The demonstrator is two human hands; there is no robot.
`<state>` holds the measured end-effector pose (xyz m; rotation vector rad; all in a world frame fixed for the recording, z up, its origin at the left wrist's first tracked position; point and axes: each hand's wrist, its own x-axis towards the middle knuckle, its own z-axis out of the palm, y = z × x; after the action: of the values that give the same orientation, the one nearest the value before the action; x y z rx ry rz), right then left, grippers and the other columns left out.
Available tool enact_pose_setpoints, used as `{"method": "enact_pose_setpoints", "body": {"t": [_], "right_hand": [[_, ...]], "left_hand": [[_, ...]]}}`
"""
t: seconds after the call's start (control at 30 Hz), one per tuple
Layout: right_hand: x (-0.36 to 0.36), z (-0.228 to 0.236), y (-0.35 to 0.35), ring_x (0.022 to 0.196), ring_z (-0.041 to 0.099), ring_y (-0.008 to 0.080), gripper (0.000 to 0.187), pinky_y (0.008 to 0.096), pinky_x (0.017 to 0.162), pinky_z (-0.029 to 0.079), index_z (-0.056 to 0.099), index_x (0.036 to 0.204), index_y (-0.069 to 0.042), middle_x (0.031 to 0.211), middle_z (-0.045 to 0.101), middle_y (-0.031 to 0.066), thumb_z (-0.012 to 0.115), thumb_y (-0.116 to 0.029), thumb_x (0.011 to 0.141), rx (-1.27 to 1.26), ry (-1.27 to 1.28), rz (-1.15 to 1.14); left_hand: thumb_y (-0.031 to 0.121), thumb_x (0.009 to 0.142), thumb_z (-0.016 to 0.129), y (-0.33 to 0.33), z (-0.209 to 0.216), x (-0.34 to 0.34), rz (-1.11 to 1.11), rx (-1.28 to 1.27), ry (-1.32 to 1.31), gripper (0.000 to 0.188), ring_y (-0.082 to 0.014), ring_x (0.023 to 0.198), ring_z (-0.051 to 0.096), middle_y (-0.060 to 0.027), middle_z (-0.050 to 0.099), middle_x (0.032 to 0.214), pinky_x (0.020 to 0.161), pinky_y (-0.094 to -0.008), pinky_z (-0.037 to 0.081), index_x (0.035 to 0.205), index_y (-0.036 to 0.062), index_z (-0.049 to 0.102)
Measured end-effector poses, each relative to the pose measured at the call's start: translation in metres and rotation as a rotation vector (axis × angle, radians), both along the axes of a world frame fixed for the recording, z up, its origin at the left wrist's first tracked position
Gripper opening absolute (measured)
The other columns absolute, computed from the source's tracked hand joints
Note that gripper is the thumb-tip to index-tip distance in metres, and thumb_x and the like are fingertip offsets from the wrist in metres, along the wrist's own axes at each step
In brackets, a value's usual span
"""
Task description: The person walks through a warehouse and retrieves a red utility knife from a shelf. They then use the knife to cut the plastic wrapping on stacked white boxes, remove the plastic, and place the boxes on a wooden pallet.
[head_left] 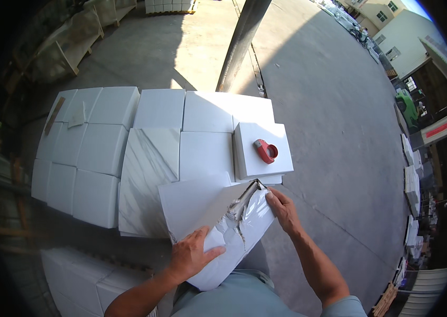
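Note:
In front of my body a white cardboard box (250, 232) is tilted, its side torn open along a ragged edge with shiny clear tape over it. My left hand (194, 255) grips the near left part of the box, thumb spread across a white flap. At the far right corner, beside the tear, my right hand (284, 210) pinches the box edge; its fingertips are partly hidden. Behind the box a white sheet or panel (181, 198) lies over the stack. A red tape dispenser (265, 151) rests on a white box (281, 134) just beyond my right hand.
Rows of white boxes (102, 105) stand ahead and left, with a grey-veined marble slab (149, 179) among them. A metal post (242, 47) rises behind. More white boxes (75, 274) sit at lower left. Concrete floor (329, 116) stretches right, toward a green machine (407, 108).

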<state>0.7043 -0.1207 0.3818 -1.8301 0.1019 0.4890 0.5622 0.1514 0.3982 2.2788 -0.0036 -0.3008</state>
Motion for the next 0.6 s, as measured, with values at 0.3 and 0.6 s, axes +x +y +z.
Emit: {"method": "enact_pose_setpoints", "body": {"t": [0.3, 0.6], "right_hand": [[-0.005, 0.023, 0.017, 0.116, 0.059, 0.0254, 0.051, 0.0335, 0.099, 0.043, 0.056, 0.13, 0.001, 0.125, 0.063, 0.0177, 0.057, -0.038, 0.097, -0.152, -0.243, -0.001], [-0.016, -0.007, 0.034, 0.083, 0.062, 0.0313, 0.02, 0.0384, 0.076, 0.05, 0.068, 0.104, -0.002, 0.094, 0.068, 0.0153, 0.062, -0.017, 0.091, -0.459, -0.699, -0.131]], "left_hand": [[0.055, 0.085, 0.065, 0.011, 0.004, 0.025, -0.088, -0.238, 0.303, 0.08, -0.0388, 0.12, 0.054, -0.026, 0.054, 0.129, 0.103, -0.0415, 0.042, 0.136, -0.0033, 0.044], [0.045, 0.09, 0.064, -0.013, -0.001, 0.025, -0.038, -0.118, 0.116, 0.069, -0.0419, 0.117, 0.056, -0.0289, 0.056, 0.126, 0.099, -0.042, 0.045, 0.134, -0.0065, 0.047]]}}
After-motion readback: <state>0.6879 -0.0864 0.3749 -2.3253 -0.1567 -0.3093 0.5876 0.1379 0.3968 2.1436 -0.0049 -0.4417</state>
